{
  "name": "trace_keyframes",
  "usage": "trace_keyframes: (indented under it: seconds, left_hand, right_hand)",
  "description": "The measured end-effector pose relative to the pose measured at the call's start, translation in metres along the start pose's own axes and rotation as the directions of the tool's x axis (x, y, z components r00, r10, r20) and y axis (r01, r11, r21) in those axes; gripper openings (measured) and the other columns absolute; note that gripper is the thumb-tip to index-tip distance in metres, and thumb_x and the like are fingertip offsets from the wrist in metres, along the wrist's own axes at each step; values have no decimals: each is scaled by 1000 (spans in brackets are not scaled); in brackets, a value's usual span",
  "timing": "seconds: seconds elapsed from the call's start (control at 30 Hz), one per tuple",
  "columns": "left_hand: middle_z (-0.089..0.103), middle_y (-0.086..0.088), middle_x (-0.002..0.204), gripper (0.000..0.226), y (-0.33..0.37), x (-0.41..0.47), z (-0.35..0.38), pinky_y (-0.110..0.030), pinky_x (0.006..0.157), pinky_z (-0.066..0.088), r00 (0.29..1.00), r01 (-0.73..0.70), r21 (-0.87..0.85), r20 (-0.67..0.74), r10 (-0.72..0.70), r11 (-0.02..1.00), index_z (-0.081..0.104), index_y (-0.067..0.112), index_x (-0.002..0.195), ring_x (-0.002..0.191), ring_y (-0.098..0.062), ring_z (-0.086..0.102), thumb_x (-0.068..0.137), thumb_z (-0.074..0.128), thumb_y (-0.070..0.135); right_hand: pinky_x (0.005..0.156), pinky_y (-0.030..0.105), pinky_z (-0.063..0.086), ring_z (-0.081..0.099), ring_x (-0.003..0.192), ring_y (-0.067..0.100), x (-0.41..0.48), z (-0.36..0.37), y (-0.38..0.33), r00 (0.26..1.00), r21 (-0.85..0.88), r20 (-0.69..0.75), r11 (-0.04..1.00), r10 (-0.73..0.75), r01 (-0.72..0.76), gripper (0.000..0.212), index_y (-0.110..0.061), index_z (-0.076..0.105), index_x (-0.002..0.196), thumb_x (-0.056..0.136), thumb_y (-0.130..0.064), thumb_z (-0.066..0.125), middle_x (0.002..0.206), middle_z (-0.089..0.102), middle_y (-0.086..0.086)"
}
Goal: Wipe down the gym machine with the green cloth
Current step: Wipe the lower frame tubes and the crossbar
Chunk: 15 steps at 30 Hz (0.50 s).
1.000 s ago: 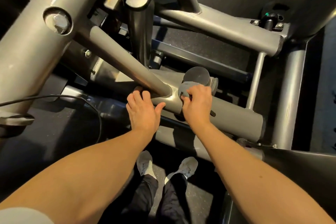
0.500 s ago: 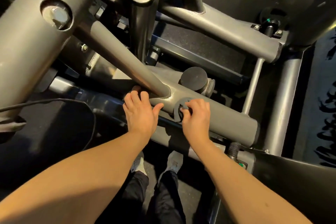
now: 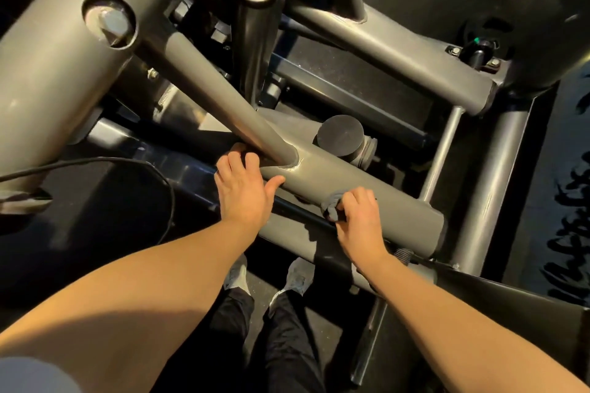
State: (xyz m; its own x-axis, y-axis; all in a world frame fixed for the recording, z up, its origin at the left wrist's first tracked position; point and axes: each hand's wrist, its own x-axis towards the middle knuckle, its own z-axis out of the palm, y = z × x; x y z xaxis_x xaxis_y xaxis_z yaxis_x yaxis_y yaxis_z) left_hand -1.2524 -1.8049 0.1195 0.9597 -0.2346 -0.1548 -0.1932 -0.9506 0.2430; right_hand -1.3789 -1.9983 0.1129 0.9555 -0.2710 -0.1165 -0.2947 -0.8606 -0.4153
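Head view, looking down through the grey frame of the gym machine (image 3: 472, 96).

Right hand (image 3: 359, 222) - fingers curled, clamped on a bunched cloth (image 3: 332, 206). The cloth sticks out past the fingertips on the hand's left side, wadded small and pressed against the near face of the thick horizontal tube (image 3: 399, 204). In this light it reads dark grey; its colour cannot be judged.

Left hand (image 3: 244, 190) - flat on the same tube, just beside the weld where the diagonal strut (image 3: 220, 96) meets it. Fingers straight, reaching over the far side, thumb spread along the tube; it holds nothing. The hands are near each other, not touching.

Round black cap (image 3: 341, 135) beyond the tube. Black cable (image 3: 127, 161) loops at left. Two grey shoes (image 3: 297, 277) below on the floor.
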Motion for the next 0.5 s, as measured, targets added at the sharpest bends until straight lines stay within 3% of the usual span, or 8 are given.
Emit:
trace_keyframes:
  seconds: [0.13,0.27,0.5]
  left_hand:
    - [48,-18,120,51,-6,3,0,-49,96,47,1000,-29,40,9,28,999,46,13,114,114,-35,43,94,58,59]
    - [50,-19,117,39,-12,6,2,-47,92,46,999,-44,48,-6,44,998,45,13,111,106,-35,43,98,55,48]
    - [49,-18,113,34,-15,5,2,-47,90,47,998,-63,40,-5,63,997,44,16,109,102,-32,42,98,55,47]
  right_hand:
    - [71,34,27,43,85,25,32,22,-42,983,-78,53,980,-178,182,39,-12,55,80,58,3,83,90,52,7]
    - [76,37,34,46,92,26,55,36,-71,967,-35,56,967,-251,253,35,-12,58,86,63,0,81,97,54,7]
    - [76,32,30,46,89,25,33,14,-21,959,-33,27,959,-281,282,30,-11,57,88,71,-7,81,96,54,7]
